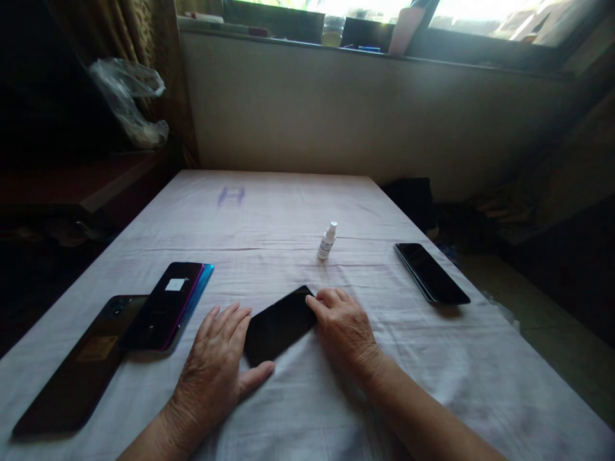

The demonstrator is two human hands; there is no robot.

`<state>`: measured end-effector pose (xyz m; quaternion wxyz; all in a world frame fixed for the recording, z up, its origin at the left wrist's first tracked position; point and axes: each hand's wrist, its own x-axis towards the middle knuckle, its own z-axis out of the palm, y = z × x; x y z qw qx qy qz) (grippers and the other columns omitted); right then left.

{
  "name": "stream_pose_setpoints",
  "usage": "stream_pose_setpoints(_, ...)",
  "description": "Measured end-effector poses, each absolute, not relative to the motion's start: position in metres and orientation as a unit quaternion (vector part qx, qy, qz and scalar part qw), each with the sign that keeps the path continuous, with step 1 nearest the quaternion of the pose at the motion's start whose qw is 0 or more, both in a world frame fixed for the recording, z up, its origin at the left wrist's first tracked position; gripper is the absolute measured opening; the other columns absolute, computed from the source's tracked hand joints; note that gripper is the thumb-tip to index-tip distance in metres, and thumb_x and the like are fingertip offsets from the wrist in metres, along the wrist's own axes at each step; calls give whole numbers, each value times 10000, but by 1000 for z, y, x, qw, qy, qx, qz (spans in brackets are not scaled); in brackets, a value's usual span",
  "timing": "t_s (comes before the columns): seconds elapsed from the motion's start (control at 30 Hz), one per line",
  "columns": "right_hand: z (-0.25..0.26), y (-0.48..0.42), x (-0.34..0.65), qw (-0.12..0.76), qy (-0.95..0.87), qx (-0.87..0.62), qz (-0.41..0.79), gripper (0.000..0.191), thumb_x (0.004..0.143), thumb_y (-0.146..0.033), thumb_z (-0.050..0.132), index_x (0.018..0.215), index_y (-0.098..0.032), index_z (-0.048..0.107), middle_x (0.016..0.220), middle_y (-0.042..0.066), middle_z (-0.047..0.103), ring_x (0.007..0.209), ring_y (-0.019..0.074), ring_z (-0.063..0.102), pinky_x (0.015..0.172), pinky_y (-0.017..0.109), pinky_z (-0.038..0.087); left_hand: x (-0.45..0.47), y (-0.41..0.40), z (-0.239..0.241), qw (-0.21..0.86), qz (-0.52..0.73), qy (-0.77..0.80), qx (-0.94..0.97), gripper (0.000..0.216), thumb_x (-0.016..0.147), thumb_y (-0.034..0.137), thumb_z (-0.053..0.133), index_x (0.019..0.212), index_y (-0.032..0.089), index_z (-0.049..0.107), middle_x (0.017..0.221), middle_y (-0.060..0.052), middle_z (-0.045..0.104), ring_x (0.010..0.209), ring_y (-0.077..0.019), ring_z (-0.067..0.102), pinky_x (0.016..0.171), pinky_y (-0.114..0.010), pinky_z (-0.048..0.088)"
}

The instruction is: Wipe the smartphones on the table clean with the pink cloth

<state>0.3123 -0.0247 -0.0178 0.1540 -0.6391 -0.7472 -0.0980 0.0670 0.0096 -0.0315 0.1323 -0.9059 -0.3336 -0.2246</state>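
Note:
A black smartphone [281, 325] lies at a slant on the cloth-covered table, its dark face up. My right hand [346, 323] grips its far right corner, thumb on the top and fingers curled round the edge. At the other end rests my left hand [218, 362], fingers stretched out along the phone's left edge and thumb apart below it. Beyond the phone stands a small white spray bottle [327, 242], upright.
Left of my hands, a phone with a white sticker [161, 310] lies over a blue one [207, 274], overlapping a large dark phone [79, 378]. Stacked dark phones [432, 274] lie near the table's right edge. A plastic bag [129, 105] is at back left, below a curtain.

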Motion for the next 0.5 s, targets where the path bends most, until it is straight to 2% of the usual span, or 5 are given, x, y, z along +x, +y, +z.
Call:
stream_pose_setpoints(0.17, -20, -25, 306, 156, -764, -619, -98, 198, 905, -121, 602, 1027, -228, 715, 939, 54, 686, 827, 200, 567, 702, 295, 435, 67, 9, -32, 132, -222, -335, -906, 647, 773, 511, 665, 1217, 57, 541, 1210, -218, 670, 1166, -378, 601, 1088, -522, 327)
stream_pose_setpoints(0.37, -15, -19, 313, 141, -732, -662, -76, 196, 917, -131, 590, 1024, -228, 721, 963, 73, 682, 855, 211, 569, 733, 303, 436, 67, 9, -33, 128, -232, -333, -905, 617, 779, 501, 657, 1220, 87, 532, 1208, -202, 675, 1162, -369, 606, 1087, -520, 333)
stream_pose_setpoints(0.5, -18, -20, 307, 152, -759, -629, -75, 224, 908, -116, 591, 1061, -222, 714, 974, 76, 679, 864, 213, 566, 719, 305, 438, 67, 10, -33, 127, -233, -330, -906, 637, 772, 510, 667, 1220, 78, 532, 1208, -207, 672, 1160, -374, 606, 1083, -522, 338)
